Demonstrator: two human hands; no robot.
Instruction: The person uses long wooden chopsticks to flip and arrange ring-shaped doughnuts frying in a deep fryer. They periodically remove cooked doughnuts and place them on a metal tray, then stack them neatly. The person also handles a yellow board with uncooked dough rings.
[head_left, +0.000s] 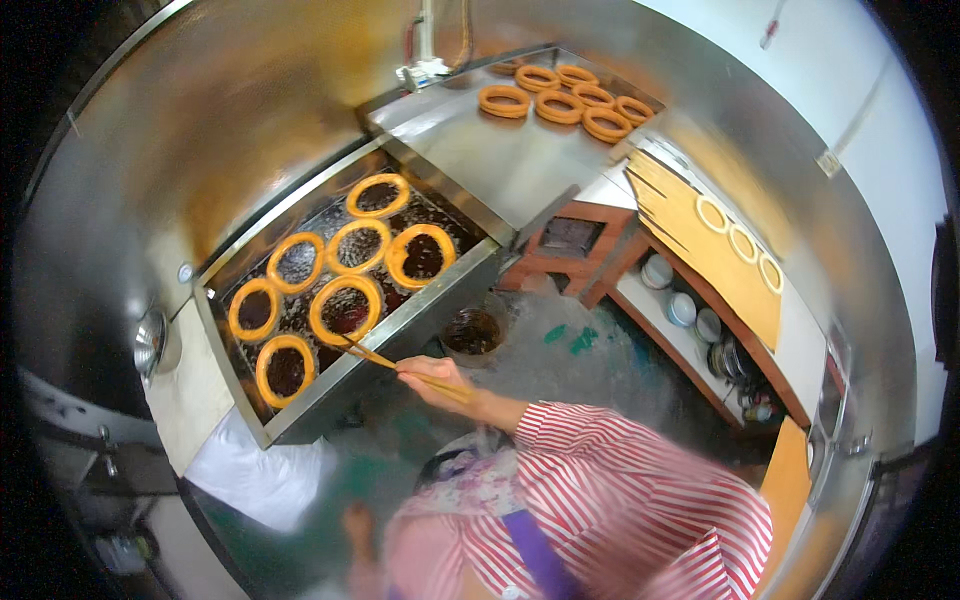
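Observation:
My right hand point(437, 383) is closed around a pair of long cooking chopsticks point(378, 358). Their tips reach over the fryer's near edge to the lower rim of a golden dough ring point(375, 292); whether they grip it I cannot make out. Several more dough rings float in the dark, bubbling oil of the rectangular metal fryer point(372, 370), among them one at the near left corner point(262, 372) and one at the far end point(405, 188). Low beside my apron, my left hand point(358, 522) hangs away from the fryer, blurred, its fingers unclear.
Browned rings point(558, 107) lie, some stacked, on a metal draining tray point(455, 150) beyond the fryer. Pale dough rings point(743, 244) rest on a yellow board point(690, 235) at right, above shelved bowls point(681, 309). A bucket point(474, 330) stands below; white cloth point(258, 470) lies near left.

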